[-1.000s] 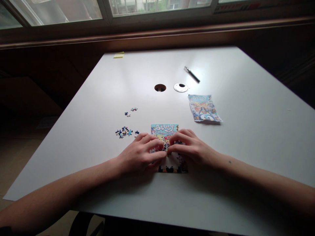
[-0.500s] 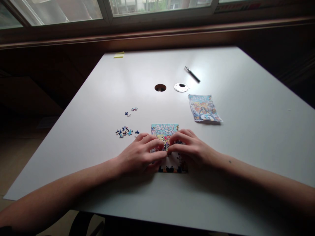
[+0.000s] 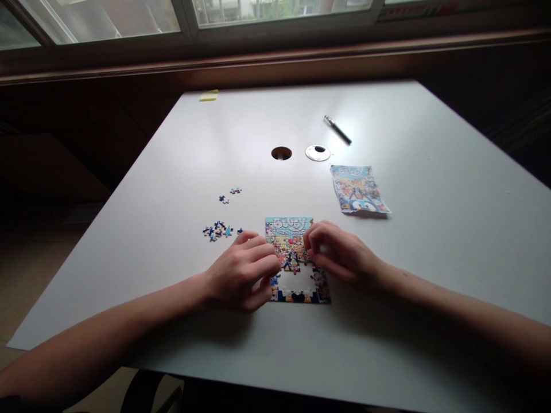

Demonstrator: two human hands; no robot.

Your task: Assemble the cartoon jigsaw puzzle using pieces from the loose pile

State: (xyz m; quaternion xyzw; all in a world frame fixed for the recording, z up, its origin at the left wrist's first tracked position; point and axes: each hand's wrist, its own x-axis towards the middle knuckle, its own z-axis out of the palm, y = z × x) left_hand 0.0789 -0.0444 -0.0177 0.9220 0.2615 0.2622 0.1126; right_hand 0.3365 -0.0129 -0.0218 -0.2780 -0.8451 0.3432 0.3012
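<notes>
A colourful jigsaw puzzle (image 3: pixel 289 229) lies near the table's front, with an unfilled white gap in its lower middle. My left hand (image 3: pixel 245 272) rests at the puzzle's left edge, fingers curled; whether a piece is between them is hidden. At the right edge my right hand (image 3: pixel 344 252) has its fingers bent inward, and their tips hide anything they may hold. Left of the puzzle lies a small pile of loose pieces (image 3: pixel 217 230), dark blue and light blue. Two more loose pieces (image 3: pixel 235 190) sit farther back.
A creased picture sheet (image 3: pixel 359 189) lies right of the puzzle, farther back. Behind it are a dark pen (image 3: pixel 338 129), a metal cover (image 3: pixel 317 152) and a round hole (image 3: pixel 281 153) in the white table (image 3: pixel 150 258). A yellow sticky note (image 3: pixel 209 96) lies far left.
My hands have drawn apart, the left one leftward and the right one rightward, uncovering the puzzle's middle and its white gap. The fingers of both hands are more curled.
</notes>
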